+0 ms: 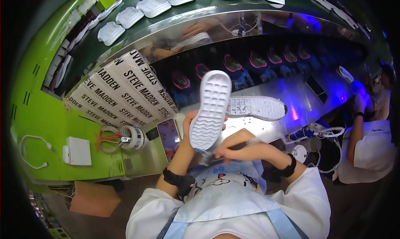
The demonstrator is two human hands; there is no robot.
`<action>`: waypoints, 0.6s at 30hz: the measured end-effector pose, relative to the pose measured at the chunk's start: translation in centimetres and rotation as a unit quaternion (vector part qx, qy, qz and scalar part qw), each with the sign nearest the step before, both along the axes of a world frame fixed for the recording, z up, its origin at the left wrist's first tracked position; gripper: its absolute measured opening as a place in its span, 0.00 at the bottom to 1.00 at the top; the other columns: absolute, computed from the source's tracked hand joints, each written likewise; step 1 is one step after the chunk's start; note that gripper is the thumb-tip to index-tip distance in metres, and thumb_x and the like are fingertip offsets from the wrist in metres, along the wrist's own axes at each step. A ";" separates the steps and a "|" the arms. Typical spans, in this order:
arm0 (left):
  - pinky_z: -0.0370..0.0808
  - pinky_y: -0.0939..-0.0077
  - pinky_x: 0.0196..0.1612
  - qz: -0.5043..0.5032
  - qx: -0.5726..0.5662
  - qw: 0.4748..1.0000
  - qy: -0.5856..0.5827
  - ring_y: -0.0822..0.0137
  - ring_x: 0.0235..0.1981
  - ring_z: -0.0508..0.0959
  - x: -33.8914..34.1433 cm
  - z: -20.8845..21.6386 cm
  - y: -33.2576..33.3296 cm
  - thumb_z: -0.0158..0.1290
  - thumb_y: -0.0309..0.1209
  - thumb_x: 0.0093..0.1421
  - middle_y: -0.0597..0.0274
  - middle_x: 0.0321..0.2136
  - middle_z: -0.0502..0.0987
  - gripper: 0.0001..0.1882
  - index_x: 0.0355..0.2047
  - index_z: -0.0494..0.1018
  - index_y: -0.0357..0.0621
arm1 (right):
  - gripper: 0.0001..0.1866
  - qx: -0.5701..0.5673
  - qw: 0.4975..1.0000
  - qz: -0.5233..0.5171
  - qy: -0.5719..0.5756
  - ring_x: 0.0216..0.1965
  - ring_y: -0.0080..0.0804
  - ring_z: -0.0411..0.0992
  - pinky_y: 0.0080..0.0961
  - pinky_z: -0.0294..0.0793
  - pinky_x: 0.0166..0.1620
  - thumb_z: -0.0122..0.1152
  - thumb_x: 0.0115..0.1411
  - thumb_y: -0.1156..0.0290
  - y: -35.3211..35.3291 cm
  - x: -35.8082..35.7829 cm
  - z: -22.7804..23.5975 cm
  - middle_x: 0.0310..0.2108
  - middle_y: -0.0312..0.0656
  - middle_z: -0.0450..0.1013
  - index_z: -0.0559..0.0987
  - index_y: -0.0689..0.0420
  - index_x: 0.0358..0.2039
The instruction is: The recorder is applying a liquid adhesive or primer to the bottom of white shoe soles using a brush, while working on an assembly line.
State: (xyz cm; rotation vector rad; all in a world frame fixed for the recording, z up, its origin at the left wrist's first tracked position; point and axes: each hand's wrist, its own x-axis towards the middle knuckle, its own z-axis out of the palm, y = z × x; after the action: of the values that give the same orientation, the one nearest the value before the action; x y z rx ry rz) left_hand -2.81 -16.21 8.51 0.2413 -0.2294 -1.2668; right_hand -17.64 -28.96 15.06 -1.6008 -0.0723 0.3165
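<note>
- White rubber sole (pixel 210 109), tread facing me, ridged and wavy, stands upright at frame centre, clasped from the 8 o'clock side by my left hand (pixel 187 128)
- My right hand (pixel 239 149) is clenched on a thin dark tool at the sole's heel end; I judge I'm trimming or cleaning the edge, so the next move needs a steady, light stroke
- Second white sole (pixel 258 107) lies flat at 3 o'clock on the shiny metal bench (pixel 291 93)
- Tape roll (pixel 134 137) and orange-handled scissors (pixel 109 137) sit at 9 o'clock
</note>
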 end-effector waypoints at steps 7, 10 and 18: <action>0.75 0.67 0.45 -0.103 0.170 0.980 -0.030 0.54 0.39 0.78 0.4 1.6 -0.3 0.43 0.40 0.54 0.42 0.41 0.74 0.27 0.47 0.67 0.28 | 0.07 -0.146 0.967 0.056 -0.200 0.37 0.35 0.74 0.24 0.73 0.40 0.56 0.53 0.77 -0.9 0.2 0.9 0.37 0.46 0.75 0.79 0.63 0.32; 0.76 0.73 0.40 -0.169 0.303 0.937 -0.053 0.61 0.33 0.79 1.3 1.7 -1.5 0.47 0.37 0.54 0.50 0.35 0.77 0.21 0.41 0.72 0.31 | 0.07 -0.120 0.949 0.021 -0.291 0.37 0.36 0.74 0.26 0.73 0.40 0.55 0.53 0.77 -0.4 0.8 0.6 0.38 0.46 0.74 0.78 0.63 0.33; 0.74 0.81 0.31 -0.204 0.369 0.876 -0.234 0.69 0.27 0.78 1.8 2.3 -1.0 0.54 0.42 0.52 0.59 0.29 0.78 0.22 0.40 0.74 0.37 | 0.06 -0.181 0.945 0.001 -0.272 0.36 0.36 0.75 0.27 0.73 0.40 0.58 0.52 0.76 -3.2 -1.1 -0.6 0.34 0.45 0.76 0.78 0.62 0.31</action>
State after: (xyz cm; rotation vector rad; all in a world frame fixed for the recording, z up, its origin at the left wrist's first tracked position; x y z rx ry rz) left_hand -1.05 -17.21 10.85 1.2223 -0.2038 -1.6651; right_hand -18.72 -32.19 14.44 -2.0169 -0.4619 -0.1317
